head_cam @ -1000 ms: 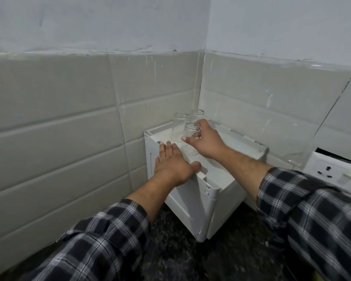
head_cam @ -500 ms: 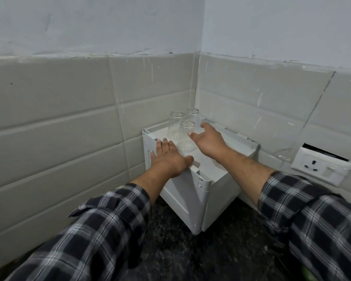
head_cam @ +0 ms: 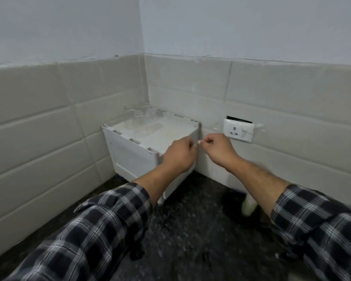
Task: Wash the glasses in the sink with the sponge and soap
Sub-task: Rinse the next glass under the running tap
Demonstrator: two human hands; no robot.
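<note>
- Glasses [head_cam: 139, 115], blurred, at far corner of white box [head_cam: 130, 159] top.
- Left hand [head_cam: 178, 157] by box's near right corner, grip curled, holding nothing.
- Right hand [head_cam: 219, 149] just beside, grip curled too, holding nothing.
- Box in far corner of desk [head_cam: 190, 230].

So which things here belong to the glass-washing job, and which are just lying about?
Job in hand: glasses; left hand; right hand; neither hand holds anything. Sink, sponge and soap are not in view.

Lying about: white stand under the glasses; wall socket; dark counter; blurred pale-green thing on the counter.
</note>
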